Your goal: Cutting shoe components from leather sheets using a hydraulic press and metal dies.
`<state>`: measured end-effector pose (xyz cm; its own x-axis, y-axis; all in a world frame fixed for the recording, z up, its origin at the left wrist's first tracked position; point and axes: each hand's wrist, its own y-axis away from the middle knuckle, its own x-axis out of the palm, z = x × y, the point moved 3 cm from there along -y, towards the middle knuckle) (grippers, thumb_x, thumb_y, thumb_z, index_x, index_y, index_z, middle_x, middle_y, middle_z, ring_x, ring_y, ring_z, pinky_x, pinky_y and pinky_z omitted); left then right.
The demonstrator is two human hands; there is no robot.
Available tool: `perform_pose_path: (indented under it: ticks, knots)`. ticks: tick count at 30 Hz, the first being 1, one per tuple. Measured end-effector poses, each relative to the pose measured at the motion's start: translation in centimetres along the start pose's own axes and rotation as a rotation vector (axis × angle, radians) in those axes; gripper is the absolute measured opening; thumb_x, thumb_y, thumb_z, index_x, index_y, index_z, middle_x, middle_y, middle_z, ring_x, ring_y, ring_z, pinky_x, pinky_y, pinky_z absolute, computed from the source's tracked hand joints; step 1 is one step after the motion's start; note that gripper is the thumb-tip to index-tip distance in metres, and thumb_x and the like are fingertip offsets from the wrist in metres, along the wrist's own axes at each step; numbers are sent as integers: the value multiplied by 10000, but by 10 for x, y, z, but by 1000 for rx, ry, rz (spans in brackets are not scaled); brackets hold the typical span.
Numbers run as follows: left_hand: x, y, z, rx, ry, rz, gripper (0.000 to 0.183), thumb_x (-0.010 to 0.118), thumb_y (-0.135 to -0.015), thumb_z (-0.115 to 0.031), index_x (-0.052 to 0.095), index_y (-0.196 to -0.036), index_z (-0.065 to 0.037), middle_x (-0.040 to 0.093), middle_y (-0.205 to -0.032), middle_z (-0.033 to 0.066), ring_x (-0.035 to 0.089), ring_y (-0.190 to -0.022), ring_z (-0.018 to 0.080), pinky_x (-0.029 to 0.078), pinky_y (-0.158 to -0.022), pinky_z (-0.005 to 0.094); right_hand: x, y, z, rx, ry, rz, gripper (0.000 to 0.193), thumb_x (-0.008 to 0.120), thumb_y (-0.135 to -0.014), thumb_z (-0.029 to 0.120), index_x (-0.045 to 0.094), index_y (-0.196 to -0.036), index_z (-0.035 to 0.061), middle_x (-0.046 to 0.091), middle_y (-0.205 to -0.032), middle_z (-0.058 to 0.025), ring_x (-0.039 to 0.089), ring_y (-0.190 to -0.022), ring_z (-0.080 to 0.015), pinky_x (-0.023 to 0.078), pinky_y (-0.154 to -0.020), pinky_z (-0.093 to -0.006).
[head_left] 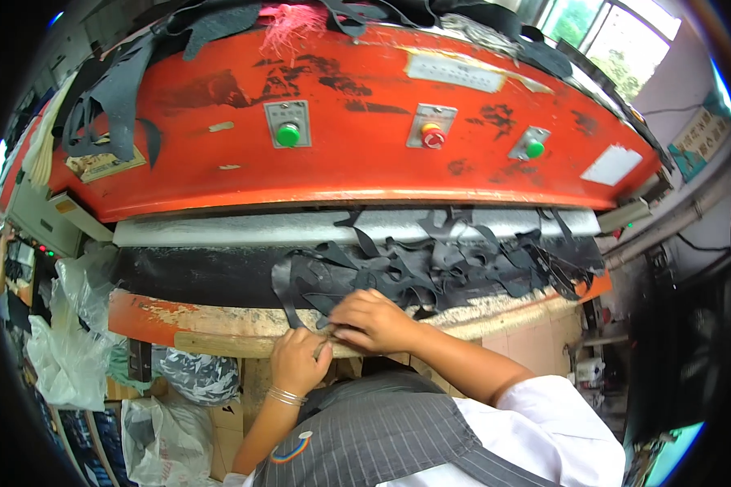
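My left hand (300,360) is closed at the front edge of a red press, with silver bangles on its wrist. Just to the right, my right hand (374,321) bends over the same edge, its fingers curled in. The two hands nearly meet, and a small dark bit shows between their fingertips; what it is stays hidden. Beyond them, a tangle of black cut-out sheet scrap (414,272) full of holes spreads over the black press bed (187,274). One loose strip of scrap (283,286) hangs down toward my left hand.
The red press head (365,170) spans the far side, with green buttons (287,135) and a red stop button (433,136). A worn wooden front ledge (219,342) borders the bed. Plastic bags (73,357) hang at the left. More black scraps (122,97) drape over the press top.
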<state>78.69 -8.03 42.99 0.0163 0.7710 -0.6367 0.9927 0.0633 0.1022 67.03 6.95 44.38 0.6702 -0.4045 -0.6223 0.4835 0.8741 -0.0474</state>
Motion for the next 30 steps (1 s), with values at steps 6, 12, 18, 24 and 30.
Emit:
perform_pose_path:
  ticks: [6,12,18,24,30]
  knots:
    - [5,5,2,5,-108,-130,111,661,-721,-196,632,-752,-94,559,-776,70,547,-772,296,430,-707,423,7,-75,-40,93,400,-12,350,636,-802,167,609,-1145,103,626,-1118,-81,564,-1067,-255,429,-890,-393]
    - [12,1,1,53,-128,-75,113,650,-704,-181,644,-767,-88,560,-773,84,552,-775,310,425,-713,421,-1,-133,-118,9,756,-139,336,506,-861,195,602,-1179,139,551,-1271,-105,478,-1237,-276,413,-903,-388]
    - [18,0,12,68,-168,-27,140,648,-681,-207,656,-785,-114,549,-769,55,554,-771,288,428,-702,407,13,-176,-165,-80,847,230,261,489,-870,267,666,-1058,233,584,-1233,-19,480,-1238,-217,404,-889,-378]
    - [33,-4,34,326,-296,43,102,678,-749,-165,707,-846,-155,584,-753,49,553,-704,262,444,-641,409,6,-167,-214,-307,692,83,153,515,-835,256,668,-821,249,621,-1011,67,513,-1053,-172,404,-846,-381]
    - [51,-25,34,228,-303,81,43,660,-817,-96,670,-779,-80,588,-753,72,561,-708,281,448,-633,404,-28,-126,-225,-370,611,-272,126,539,-790,240,630,-785,154,578,-884,-14,513,-958,-203,373,-849,-393]
